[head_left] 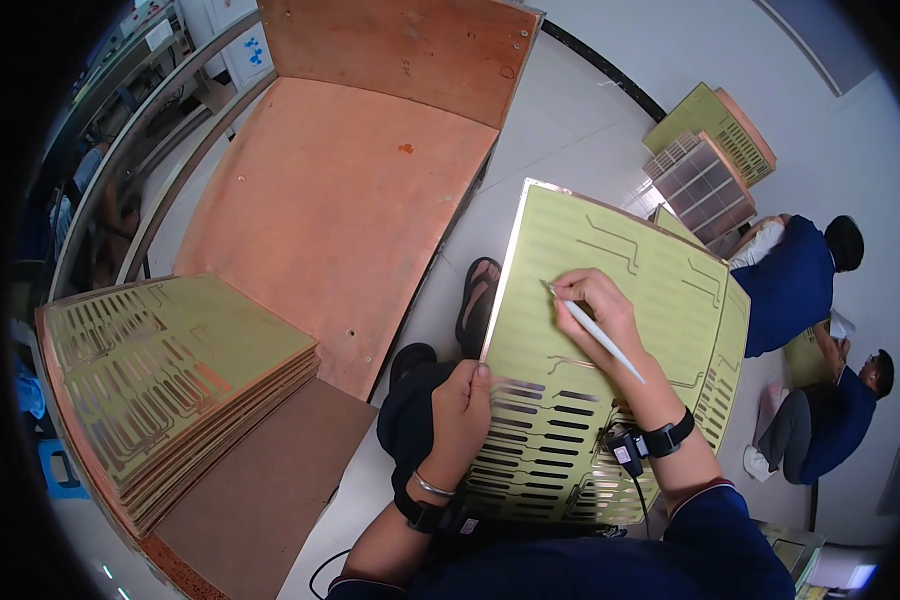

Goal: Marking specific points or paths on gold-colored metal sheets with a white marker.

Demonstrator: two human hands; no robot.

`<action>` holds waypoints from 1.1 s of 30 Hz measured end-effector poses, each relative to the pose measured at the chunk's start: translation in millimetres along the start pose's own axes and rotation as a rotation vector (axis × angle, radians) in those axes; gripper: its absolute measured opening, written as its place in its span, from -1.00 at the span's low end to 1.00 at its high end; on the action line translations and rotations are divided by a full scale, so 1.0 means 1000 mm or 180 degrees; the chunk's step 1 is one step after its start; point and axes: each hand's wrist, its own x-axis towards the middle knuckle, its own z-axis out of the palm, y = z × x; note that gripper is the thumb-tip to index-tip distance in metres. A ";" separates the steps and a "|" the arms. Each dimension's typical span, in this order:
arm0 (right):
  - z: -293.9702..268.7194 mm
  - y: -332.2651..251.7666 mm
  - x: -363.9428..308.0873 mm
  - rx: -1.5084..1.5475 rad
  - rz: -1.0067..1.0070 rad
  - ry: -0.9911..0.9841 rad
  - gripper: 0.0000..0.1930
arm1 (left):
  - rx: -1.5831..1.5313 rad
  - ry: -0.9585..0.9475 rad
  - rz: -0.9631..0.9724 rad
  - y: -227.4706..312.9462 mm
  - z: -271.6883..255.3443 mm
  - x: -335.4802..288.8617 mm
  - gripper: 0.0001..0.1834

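Observation:
A large yellow-green circuit board panel (530, 330) with a coppery edge leans in front of me, over my lap. Slots and thin metallic traces run across its face. My left hand (460, 410) is closed on its left edge, thumb on top. Between the fingers of my right hand (600, 312) is a slim, pale pen-shaped tool (600, 335), gripped like a pen. Its thin dark tip points to the upper left, at the plain green area of the board. Whether the tip touches the surface, I cannot tell.
To my left, a stack of similar boards (190, 370) sits on a copper-coloured platform (320, 190) with an upright back panel (400, 55). More boards (715, 140) lean at the wall. Two people in blue, one a crouching person (785, 280), work on the right.

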 end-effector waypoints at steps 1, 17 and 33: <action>0.001 0.001 0.001 0.0000 0.0013 0.0039 -0.84 | -0.0002 -0.0001 0.0003 0.000 0.000 0.000 -0.74; 0.002 0.001 0.002 0.0014 0.0055 -0.0016 -0.84 | -0.0108 0.0046 0.0057 -0.003 0.002 -0.001 -0.72; 0.005 0.004 0.002 0.0045 0.0044 0.0145 -0.84 | 0.0098 0.0175 0.0071 -0.001 0.001 -0.002 -0.68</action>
